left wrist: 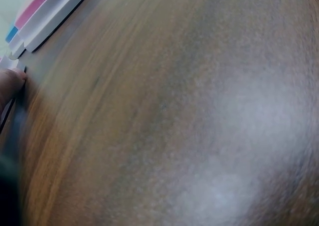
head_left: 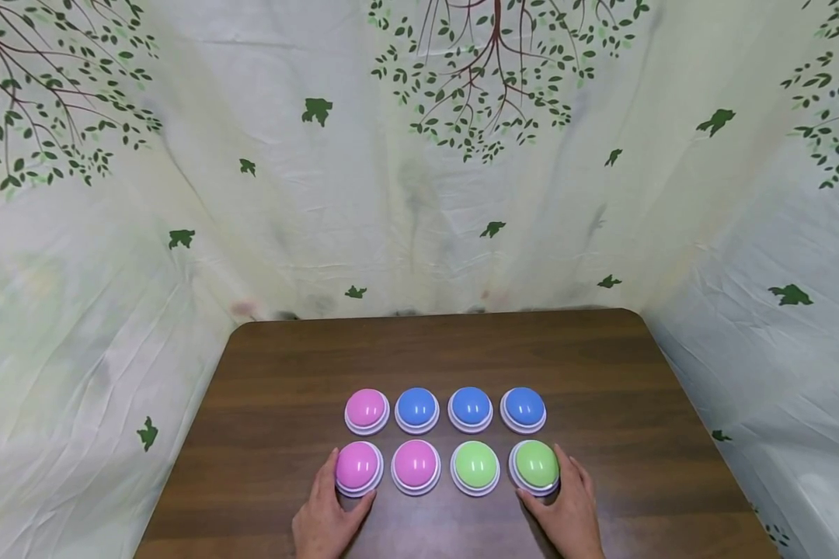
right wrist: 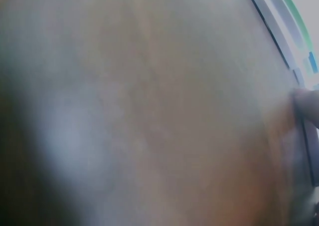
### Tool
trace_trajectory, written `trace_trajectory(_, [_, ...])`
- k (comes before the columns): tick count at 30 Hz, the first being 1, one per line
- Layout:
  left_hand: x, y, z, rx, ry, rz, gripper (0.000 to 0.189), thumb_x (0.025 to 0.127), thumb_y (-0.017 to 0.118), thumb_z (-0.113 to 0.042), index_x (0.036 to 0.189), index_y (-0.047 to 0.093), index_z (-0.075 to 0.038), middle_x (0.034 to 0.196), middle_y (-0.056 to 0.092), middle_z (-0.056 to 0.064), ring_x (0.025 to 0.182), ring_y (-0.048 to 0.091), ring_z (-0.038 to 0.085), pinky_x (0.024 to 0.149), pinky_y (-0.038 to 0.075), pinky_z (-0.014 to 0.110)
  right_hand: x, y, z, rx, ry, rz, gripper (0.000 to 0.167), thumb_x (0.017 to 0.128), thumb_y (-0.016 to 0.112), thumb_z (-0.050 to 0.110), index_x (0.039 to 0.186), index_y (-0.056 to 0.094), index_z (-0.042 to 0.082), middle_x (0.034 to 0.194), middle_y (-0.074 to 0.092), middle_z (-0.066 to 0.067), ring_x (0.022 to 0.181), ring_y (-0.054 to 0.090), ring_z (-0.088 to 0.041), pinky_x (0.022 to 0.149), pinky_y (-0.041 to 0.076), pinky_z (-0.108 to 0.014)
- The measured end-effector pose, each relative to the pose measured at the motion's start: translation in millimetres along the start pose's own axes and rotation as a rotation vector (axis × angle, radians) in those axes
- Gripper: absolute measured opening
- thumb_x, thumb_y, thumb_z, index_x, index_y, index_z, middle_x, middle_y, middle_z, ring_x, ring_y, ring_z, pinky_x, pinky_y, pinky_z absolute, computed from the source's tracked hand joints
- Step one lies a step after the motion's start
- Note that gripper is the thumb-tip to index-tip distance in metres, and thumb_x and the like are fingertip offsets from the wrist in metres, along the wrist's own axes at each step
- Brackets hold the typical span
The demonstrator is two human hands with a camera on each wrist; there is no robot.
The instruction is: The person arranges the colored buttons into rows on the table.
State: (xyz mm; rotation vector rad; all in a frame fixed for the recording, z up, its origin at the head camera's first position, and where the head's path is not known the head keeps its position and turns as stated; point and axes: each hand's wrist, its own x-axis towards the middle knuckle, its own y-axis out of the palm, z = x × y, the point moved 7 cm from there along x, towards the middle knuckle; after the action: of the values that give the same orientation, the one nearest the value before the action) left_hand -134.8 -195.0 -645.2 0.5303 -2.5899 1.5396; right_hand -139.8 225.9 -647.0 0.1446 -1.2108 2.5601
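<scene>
Domed push buttons with white round bases sit in two rows on the table. My left hand (head_left: pixel 327 519) grips the pink button (head_left: pixel 356 466) at the left end of the front row, thumb at its near side and fingers along its left. At the row's other end, my right hand (head_left: pixel 568 508) holds a green button (head_left: pixel 535 464) the same way, thumb in front and fingers on the right. Between them stand another pink button (head_left: pixel 416 464) and another green button (head_left: pixel 475 466). A thumb tip (left wrist: pixel 11 82) shows at the left wrist view's edge; the right wrist view is blurred.
Behind lies the back row: a pink button (head_left: pixel 366 409) at left, then three blue ones, the rightmost blue button (head_left: pixel 523 407) behind the held green one. The brown wooden table (head_left: pixel 273 388) has rounded far corners. White leaf-printed cloth (head_left: pixel 419 210) hangs around it.
</scene>
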Motion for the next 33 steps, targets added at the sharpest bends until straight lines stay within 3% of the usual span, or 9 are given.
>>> trace_trajectory(20, [-4.2, 0.5, 5.7, -0.008, -0.002, -0.042, 0.106, 0.061, 0.094, -0.051, 0.15, 0.046, -0.019, 0.136, 0.064, 0.015, 0.093, 0.073, 0.042, 0.058, 0.053, 0.054, -6.0, -2.5, -0.6, 0.019, -0.057, -0.038, 0.104, 0.058, 0.098, 0.027, 0.144, 0.048, 0.001, 0.136, 0.06, -0.027, 0.127, 0.046, -0.046, 0.103, 0.036, -0.06])
trace_trajectory(27, [-1.4, -0.5, 7.1, -0.03, 0.038, -0.054, 0.112, 0.056, 0.095, -0.057, 0.15, 0.046, -0.022, 0.14, 0.06, 0.008, 0.085, 0.073, 0.04, 0.054, 0.051, 0.051, -4.3, -2.1, 1.1, 0.015, -0.111, -0.056, 0.11, 0.054, 0.1, 0.031, 0.144, 0.046, -0.001, 0.133, 0.058, -0.03, 0.123, 0.048, -0.046, 0.103, 0.032, -0.055])
trace_trajectory(33, [-4.2, 1.3, 7.6, -0.018, 0.047, -0.064, 0.113, 0.055, 0.095, -0.06, 0.15, 0.047, -0.023, 0.14, 0.06, 0.004, 0.079, 0.073, 0.037, 0.051, 0.049, 0.047, -3.0, 0.8, -1.9, 0.002, -0.104, -0.052, 0.111, 0.054, 0.1, 0.033, 0.145, 0.045, 0.0, 0.133, 0.058, -0.029, 0.122, 0.049, -0.046, 0.102, 0.033, -0.056])
